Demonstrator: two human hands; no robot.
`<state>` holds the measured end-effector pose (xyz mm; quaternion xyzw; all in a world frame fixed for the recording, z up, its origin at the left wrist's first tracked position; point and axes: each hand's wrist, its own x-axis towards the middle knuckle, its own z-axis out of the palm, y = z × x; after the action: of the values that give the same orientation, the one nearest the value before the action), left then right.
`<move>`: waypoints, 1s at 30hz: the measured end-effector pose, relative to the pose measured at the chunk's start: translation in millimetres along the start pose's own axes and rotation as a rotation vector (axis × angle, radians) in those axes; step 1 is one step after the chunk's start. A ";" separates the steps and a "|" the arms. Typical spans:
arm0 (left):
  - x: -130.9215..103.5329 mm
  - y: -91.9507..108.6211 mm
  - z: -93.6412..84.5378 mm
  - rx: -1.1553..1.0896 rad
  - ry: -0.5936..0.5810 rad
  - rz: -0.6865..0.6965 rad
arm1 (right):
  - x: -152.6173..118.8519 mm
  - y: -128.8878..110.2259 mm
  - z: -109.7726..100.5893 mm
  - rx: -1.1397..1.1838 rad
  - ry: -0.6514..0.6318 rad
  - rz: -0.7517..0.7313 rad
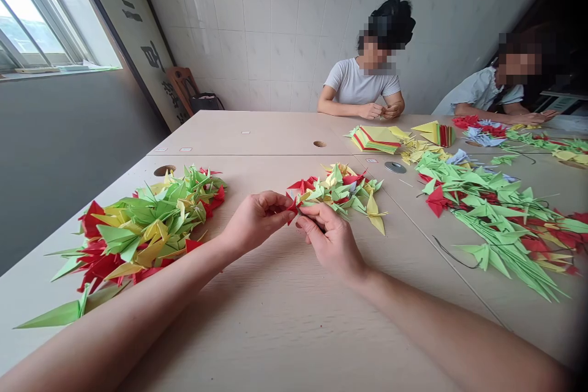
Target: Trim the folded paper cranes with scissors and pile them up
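From the head camera I had both hands over the table [275, 337], fingertips close together near the middle. Left hand [263, 218]: thumb and fingers pinched a small red folded paper piece [292, 208], just in front of a loose heap of paper cranes [342, 187] in red, green and yellow. Right hand [331, 240]: thumb and forefinger pressed together at the right edge of that red piece; I could not tell what lay between them, as the fingers covered it. Beside the left forearm I noted a larger crane pile [151, 226], same colours. Off to the right, well apart from the hands, lay rows of folded cranes [496, 214], largely green and red, with a dark cord [452, 255] trailing out at the near side. Farther back: a grey disc [395, 167] and a stack of coloured paper [374, 139]. Across the table I saw one co-worker [362, 82] in a pale short-sleeved top, hands close together; a second co-worker [482, 98] sat at far right, partly in shadow
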<state>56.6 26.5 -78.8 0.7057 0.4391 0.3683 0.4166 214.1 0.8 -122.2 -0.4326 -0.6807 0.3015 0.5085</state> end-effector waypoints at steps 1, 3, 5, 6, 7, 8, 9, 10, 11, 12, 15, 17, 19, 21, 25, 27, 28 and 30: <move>0.3 -0.1 0.0 0.020 0.011 0.007 | -0.2 -0.6 0.2 0.012 -0.001 -0.010; 0.8 -0.2 -0.1 0.057 0.041 0.023 | -0.8 -2.4 1.0 0.059 0.015 -0.048; 0.9 0.0 -0.5 0.061 0.053 0.037 | -1.3 -4.3 1.8 0.119 0.053 -0.078; 0.8 0.2 -0.7 0.052 0.044 0.042 | -1.4 -4.9 2.2 0.143 0.074 -0.082; 0.4 0.4 -0.9 0.040 0.025 0.046 | -1.4 -5.2 2.4 0.159 0.089 -0.079; -0.1 0.5 -1.0 0.029 -0.003 0.049 | -1.3 -5.1 2.4 0.167 0.097 -0.073; -0.6 0.5 -1.0 0.023 -0.033 0.049 | -1.0 -4.5 2.4 0.169 0.102 -0.069; -1.1 0.4 -0.8 0.019 -0.063 0.047 | -0.6 -3.7 2.2 0.163 0.103 -0.068; -1.5 0.1 -0.6 0.012 -0.094 0.043 | -0.1 -2.7 1.8 0.153 0.099 -0.067; -1.7 -0.3 -0.2 0.001 -0.121 0.037 | 0.3 -1.7 1.4 0.140 0.092 -0.065; -1.1 -1.4 0.3 -0.034 -0.173 0.015 | 1.4 0.0 -0.2 0.094 0.081 -0.062; -0.3 -1.4 -0.6 -0.021 -0.185 0.006 | 1.6 -0.2 -0.9 0.058 0.079 -0.092; 0.2 -0.9 -2.5 0.032 -0.184 0.005 | 1.4 -0.8 -0.8 0.025 0.093 -0.135; 0.1 -0.5 -4.3 0.105 -0.171 0.014 | 0.9 -0.9 0.2 0.021 0.092 -0.151; -0.5 -1.4 -3.2 0.175 -0.171 0.027 | 0.8 1.3 2.4 0.059 0.058 -0.122; 0.0 -0.5 -1.7 0.137 -0.189 0.037 | 2.9 2.9 1.7 0.075 0.067 -0.109; 0.4 1.0 -2.4 0.122 -0.185 0.044 | 4.9 3.9 0.6 0.095 0.084 -0.081; 1.2 7.0 -9.8 0.160 -0.133 0.052 | 10.6 6.5 -2.8 0.172 0.164 0.012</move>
<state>50.5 28.3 -68.6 0.7707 0.4200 0.2950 0.3776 217.4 13.1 -122.2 -0.4146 -0.6058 0.3257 0.5958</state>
